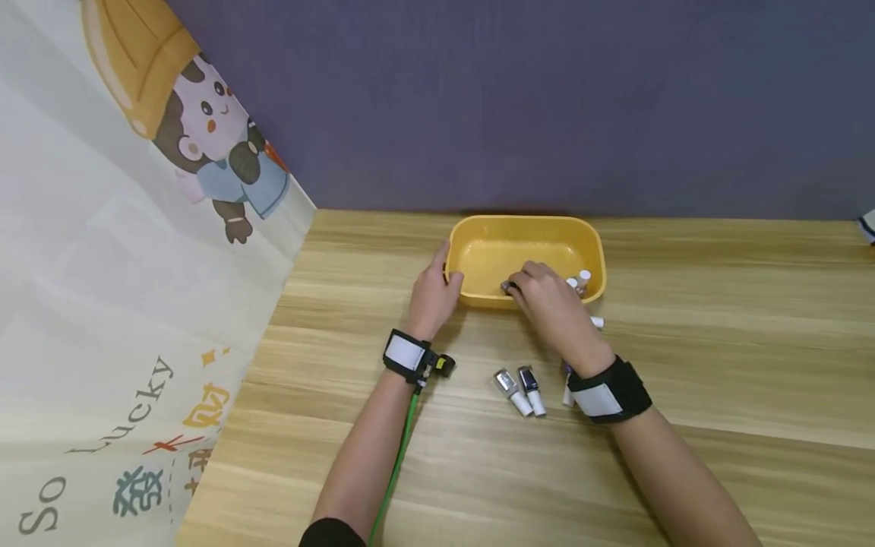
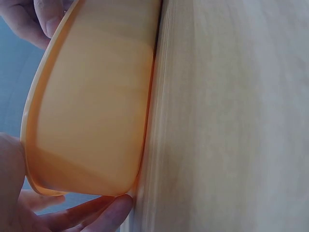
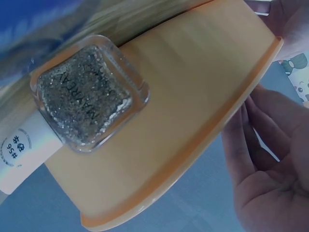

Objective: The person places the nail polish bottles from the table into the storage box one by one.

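At its left end, my left hand [image 1: 432, 300] grips the yellow plastic basin [image 1: 526, 302], thumb by the rim and fingers along the outer wall. Over the front rim reaches my right hand [image 1: 554, 308], pinching a small dark nail polish bottle [image 1: 509, 286] low in the basin; fingers hide much of it. White-capped nail polish bottles [image 1: 584, 278] stand at the basin's right end. On the table lie a silver bottle [image 1: 506, 381] and a dark bottle [image 1: 527, 377], side by side. A glitter nail polish bottle [image 3: 84, 99] shows large in the right wrist view.
A white cap [image 1: 597, 322] shows beside the basin's front right corner. Another bottle [image 1: 568, 396] is partly hidden by the right wrist strap. Behind the wooden table [image 1: 718, 319] rises a dark blue panel [image 1: 547, 106]. A printed curtain [image 1: 137, 266] hangs at the left.
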Motion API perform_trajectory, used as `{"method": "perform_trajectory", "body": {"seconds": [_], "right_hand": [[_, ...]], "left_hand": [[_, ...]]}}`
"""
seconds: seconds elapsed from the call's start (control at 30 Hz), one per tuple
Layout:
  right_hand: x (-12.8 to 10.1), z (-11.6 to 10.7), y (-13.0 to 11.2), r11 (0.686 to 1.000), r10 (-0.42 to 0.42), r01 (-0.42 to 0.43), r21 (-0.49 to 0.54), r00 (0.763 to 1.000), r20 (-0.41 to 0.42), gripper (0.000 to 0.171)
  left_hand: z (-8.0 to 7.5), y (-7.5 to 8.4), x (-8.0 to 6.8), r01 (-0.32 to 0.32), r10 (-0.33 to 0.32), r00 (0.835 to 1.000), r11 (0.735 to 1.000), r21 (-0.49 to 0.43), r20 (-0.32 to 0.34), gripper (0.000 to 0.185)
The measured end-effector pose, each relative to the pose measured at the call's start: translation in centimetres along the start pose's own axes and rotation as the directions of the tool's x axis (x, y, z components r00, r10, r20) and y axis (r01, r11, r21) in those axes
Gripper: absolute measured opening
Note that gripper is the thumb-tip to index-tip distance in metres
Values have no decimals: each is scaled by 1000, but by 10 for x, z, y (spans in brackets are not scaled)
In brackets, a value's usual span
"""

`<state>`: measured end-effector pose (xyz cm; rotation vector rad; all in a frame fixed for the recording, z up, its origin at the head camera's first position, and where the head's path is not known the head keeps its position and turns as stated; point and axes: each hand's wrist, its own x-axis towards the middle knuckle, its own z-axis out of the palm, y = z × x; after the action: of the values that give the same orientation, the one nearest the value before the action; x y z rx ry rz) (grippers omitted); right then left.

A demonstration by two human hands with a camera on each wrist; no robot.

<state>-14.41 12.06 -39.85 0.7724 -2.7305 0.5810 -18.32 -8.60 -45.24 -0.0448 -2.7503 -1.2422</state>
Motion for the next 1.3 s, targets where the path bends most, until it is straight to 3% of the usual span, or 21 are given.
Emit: {"method": "perform_trajectory", "body": {"seconds": [0.47,0.9,1.3], "right_hand": [[0,-10,-5,1000,-3,3,6,1000,-12,18],[-6,-23,-22,996,-91,91,-10,995,-38,19],[-25,-33,-22,997,-60,60,39,998,-5,21]], "left_hand": [[-1,0,0,3,-3,1000,1000,-14,11,62],[-4,2,-1,7,-7,1000,999,-34,23,62],[-1,1,0,7,-6,1000,1000,-26,13,62]]}}
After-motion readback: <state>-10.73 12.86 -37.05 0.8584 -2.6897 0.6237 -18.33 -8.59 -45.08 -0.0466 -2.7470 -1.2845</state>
